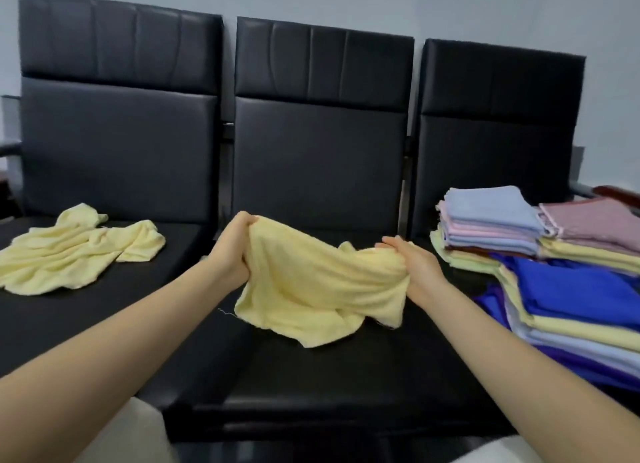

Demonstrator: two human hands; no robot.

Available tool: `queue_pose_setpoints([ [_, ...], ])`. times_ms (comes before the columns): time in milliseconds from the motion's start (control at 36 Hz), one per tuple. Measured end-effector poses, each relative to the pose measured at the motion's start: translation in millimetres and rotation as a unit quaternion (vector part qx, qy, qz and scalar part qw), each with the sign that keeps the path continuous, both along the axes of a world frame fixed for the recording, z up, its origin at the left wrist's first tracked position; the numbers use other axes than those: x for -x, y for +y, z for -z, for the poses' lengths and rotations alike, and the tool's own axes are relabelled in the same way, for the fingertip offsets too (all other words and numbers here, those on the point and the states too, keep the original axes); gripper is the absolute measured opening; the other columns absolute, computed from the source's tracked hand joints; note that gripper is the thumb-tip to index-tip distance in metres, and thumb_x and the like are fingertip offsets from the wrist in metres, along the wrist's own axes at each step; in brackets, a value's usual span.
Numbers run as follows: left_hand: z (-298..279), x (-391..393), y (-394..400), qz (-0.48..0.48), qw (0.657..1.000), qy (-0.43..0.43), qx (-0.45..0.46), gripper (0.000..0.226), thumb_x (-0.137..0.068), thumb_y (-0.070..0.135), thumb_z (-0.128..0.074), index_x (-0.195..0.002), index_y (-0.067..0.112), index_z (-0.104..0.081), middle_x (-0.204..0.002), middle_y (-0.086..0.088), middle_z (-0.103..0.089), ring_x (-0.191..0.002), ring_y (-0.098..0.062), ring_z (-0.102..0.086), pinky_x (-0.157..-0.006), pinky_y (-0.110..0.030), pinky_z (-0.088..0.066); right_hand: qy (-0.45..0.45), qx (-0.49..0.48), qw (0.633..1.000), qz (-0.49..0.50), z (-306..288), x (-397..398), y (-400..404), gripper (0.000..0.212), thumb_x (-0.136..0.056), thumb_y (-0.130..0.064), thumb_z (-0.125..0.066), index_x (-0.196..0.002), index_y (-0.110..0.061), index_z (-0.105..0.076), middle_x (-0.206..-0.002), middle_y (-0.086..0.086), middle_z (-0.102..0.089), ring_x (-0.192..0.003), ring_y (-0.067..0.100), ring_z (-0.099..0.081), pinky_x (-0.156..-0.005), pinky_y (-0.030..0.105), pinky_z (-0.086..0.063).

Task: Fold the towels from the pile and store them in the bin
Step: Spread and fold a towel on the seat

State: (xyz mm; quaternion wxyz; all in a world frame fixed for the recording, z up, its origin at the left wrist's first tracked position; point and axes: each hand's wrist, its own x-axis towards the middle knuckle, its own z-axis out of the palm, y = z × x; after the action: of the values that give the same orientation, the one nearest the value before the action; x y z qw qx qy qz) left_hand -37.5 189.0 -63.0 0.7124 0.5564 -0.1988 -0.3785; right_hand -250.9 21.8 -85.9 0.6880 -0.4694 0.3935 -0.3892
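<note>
A pale yellow towel hangs crumpled between my two hands above the middle seat. My left hand grips its left upper edge with curled fingers. My right hand holds the right edge, thumb on top and fingers under the cloth. The towel's lower part sags onto the black seat. A second crumpled yellow towel lies on the left seat. No bin is in view.
Three black padded chairs stand side by side against a grey wall. On the right seat lie stacks of folded cloths in blue, yellow, pink and lilac, with a smaller folded stack behind.
</note>
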Motion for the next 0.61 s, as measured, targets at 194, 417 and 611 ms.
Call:
queue_pose_setpoints([
  [194, 12.8, -12.2, 12.7, 0.080, 0.993, -0.042, -0.075, 0.037, -0.089, 0.045, -0.060, -0.102, 0.011, -0.068, -0.099, -0.006, -0.071, -0.088, -0.022, -0.068, -0.081, -0.038, -0.054, -0.052, -0.020, 0.998, 0.005, -6.2, 16.5, -8.3, 0.021, -0.099, -0.026, -0.055, -0.108, -0.014, -0.070, -0.107, 0.005, -0.063, -0.098, 0.021, -0.062, -0.087, 0.037, -0.051],
  [417, 55.7, -5.2, 4.3, 0.164, 0.842, -0.369, -0.358, 0.045, -0.094, 0.056, -0.046, -0.101, 0.018, -0.068, -0.093, 0.003, -0.067, -0.088, -0.014, -0.062, -0.080, -0.029, -0.050, 0.478, 0.208, 0.823, -0.225, 29.2, 20.7, 10.7, 0.039, -0.087, -0.052, -0.063, -0.079, -0.015, -0.073, -0.085, -0.004, -0.069, -0.094, 0.013, -0.063, -0.088, 0.030, -0.047],
  [611, 62.8, -14.7, -22.6, 0.081, 0.818, -0.433, -0.369, 0.045, -0.095, 0.057, -0.042, -0.079, 0.017, -0.053, -0.082, -0.003, -0.060, -0.074, -0.019, -0.059, -0.075, -0.037, -0.054, 0.443, 0.297, 0.845, -0.036, 29.5, -12.7, -2.0, 0.054, -0.083, -0.064, -0.059, -0.113, -0.019, -0.056, -0.108, -0.005, -0.060, -0.096, 0.014, -0.058, -0.073, 0.031, -0.045],
])
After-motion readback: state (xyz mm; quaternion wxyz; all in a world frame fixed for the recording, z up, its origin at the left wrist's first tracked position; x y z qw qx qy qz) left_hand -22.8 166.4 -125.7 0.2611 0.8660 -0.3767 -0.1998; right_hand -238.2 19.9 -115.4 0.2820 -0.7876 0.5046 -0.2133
